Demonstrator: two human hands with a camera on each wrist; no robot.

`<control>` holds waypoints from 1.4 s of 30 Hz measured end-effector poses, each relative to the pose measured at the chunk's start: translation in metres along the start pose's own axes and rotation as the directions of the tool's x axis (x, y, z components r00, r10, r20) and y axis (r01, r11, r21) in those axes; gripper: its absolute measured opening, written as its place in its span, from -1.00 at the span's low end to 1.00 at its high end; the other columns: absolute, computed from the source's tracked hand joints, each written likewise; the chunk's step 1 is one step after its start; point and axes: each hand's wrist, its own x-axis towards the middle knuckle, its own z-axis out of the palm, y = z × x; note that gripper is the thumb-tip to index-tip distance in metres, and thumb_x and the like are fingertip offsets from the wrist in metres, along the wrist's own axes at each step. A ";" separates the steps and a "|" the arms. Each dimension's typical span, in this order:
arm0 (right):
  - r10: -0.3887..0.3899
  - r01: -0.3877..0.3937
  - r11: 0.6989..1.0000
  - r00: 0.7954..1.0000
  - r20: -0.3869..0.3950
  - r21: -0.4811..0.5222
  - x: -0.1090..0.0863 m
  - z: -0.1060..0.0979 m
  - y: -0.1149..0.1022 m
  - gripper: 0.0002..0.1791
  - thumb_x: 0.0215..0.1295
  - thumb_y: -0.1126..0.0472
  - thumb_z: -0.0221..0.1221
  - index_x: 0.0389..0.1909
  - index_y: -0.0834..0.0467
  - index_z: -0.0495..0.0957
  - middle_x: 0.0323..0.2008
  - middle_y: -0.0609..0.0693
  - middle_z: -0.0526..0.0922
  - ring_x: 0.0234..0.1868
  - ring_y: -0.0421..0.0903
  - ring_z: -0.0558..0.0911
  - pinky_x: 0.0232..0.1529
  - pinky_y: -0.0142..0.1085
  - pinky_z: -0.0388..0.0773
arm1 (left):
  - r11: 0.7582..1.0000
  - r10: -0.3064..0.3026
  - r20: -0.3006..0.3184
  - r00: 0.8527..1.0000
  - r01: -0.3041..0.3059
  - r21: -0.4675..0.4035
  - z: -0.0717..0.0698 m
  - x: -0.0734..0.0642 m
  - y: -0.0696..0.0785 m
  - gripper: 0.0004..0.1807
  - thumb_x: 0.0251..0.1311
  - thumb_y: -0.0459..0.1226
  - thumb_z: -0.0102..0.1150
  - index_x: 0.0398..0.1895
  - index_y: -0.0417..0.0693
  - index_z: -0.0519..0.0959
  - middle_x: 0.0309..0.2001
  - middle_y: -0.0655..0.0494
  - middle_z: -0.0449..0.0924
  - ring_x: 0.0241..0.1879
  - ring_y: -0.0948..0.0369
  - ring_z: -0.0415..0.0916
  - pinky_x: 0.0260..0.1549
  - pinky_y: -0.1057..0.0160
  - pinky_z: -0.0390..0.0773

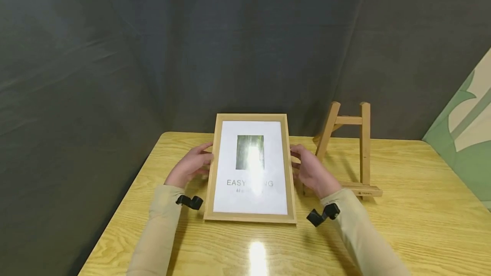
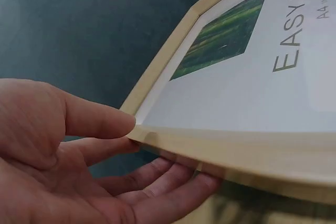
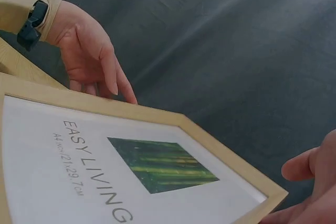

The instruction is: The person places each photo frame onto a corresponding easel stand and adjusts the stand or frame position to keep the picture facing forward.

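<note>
A light wooden picture frame [image 1: 251, 205] stands tilted back on the table, with a white sheet printed "EASY LIVING" and a green forest picture [image 2: 223, 32] inside. My left hand [image 1: 193, 163] is at its left side, and the fingertips [image 2: 202, 182] touch the outer edge while the thumb lies by a corner. On the opposite side, my right hand [image 1: 312, 169] has its fingers extended along the frame edge. The right thumb [image 3: 299, 166] is spread apart from the frame. Part of the right fingers is hidden by the frame in the right wrist view.
A small wooden easel [image 1: 365, 148] stands just right of the right hand, its ledge partly behind that wrist. The yellow wood-grain table [image 1: 414, 208] ends at a dark curtain [image 1: 249, 46]. A green patterned panel [image 1: 468, 135] borders the right side.
</note>
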 end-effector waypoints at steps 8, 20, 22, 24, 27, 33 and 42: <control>-0.128 0.129 0.992 0.990 0.067 -0.012 -0.017 0.001 -0.015 -0.36 0.47 0.20 -0.30 0.52 0.13 -0.20 0.29 0.21 0.14 0.28 0.09 0.10 0.23 0.02 -0.04 | 0.980 0.182 0.014 0.983 -0.182 0.080 -0.004 -0.018 0.024 -0.33 0.37 -0.43 -0.01 0.50 0.07 0.09 0.21 -0.23 0.27 0.11 -0.10 0.39 -0.06 -0.06 0.54; -0.256 0.257 0.966 0.960 0.112 0.000 -0.040 0.014 -0.035 -0.35 0.49 0.20 -0.29 0.53 -0.02 -0.24 0.38 0.17 -0.02 0.39 0.05 -0.06 0.31 -0.01 -0.17 | 0.921 0.382 0.044 0.923 -0.384 0.059 -0.015 -0.041 0.046 -0.29 0.33 -0.45 0.05 0.49 0.10 0.11 0.17 -0.20 0.29 0.06 -0.06 0.42 -0.15 0.16 0.60; -0.277 0.277 0.961 0.953 0.127 0.012 -0.045 0.015 -0.039 -0.35 0.48 0.22 -0.30 0.53 -0.03 -0.24 0.40 0.16 -0.04 0.40 0.04 -0.07 0.32 -0.02 -0.17 | 0.910 0.408 0.043 0.912 -0.410 0.058 -0.015 -0.045 0.050 -0.29 0.32 -0.44 0.07 0.48 0.13 0.13 0.16 -0.17 0.30 0.05 -0.03 0.43 -0.15 0.20 0.60; -0.299 0.299 0.954 0.943 0.149 0.021 -0.051 0.016 -0.042 -0.34 0.47 0.24 -0.31 0.53 -0.04 -0.24 0.42 0.15 -0.07 0.41 0.02 -0.09 0.32 -0.03 -0.18 | 0.897 0.438 0.044 0.898 -0.440 0.049 -0.015 -0.049 0.053 -0.28 0.30 -0.45 0.09 0.48 0.15 0.15 0.15 -0.16 0.30 0.03 -0.02 0.44 -0.14 0.22 0.59; -0.346 0.350 0.937 0.919 0.188 0.014 -0.060 0.016 -0.047 -0.34 0.46 0.24 -0.34 0.53 -0.03 -0.26 0.45 0.11 -0.11 0.43 0.01 -0.11 0.34 0.00 -0.21 | 0.873 0.484 0.049 0.874 -0.486 0.043 -0.013 -0.055 0.059 -0.25 0.27 -0.48 0.11 0.47 0.16 0.16 0.14 -0.16 0.31 0.01 -0.01 0.44 -0.14 0.25 0.59; -0.434 0.446 0.895 0.869 0.238 0.006 -0.079 0.011 -0.059 -0.36 0.47 0.22 -0.36 0.53 -0.01 -0.24 0.48 0.04 -0.17 0.45 -0.02 -0.16 0.38 0.02 -0.30 | 0.815 0.577 0.065 0.814 -0.579 0.024 -0.004 -0.066 0.074 -0.19 0.19 -0.56 0.15 0.47 0.11 0.17 0.14 -0.17 0.31 0.01 -0.02 0.44 -0.16 0.26 0.60; -0.542 0.553 0.833 0.813 0.216 0.008 -0.100 -0.001 -0.073 -0.39 0.49 0.22 -0.33 0.52 -0.06 -0.13 0.43 0.05 -0.13 0.43 0.00 -0.13 0.35 -0.08 -0.18 | 0.735 0.678 0.052 0.733 -0.676 -0.046 0.016 -0.072 0.089 -0.19 0.15 -0.62 0.13 0.45 0.06 0.21 0.19 -0.13 0.34 -0.01 0.01 0.47 -0.20 0.26 0.61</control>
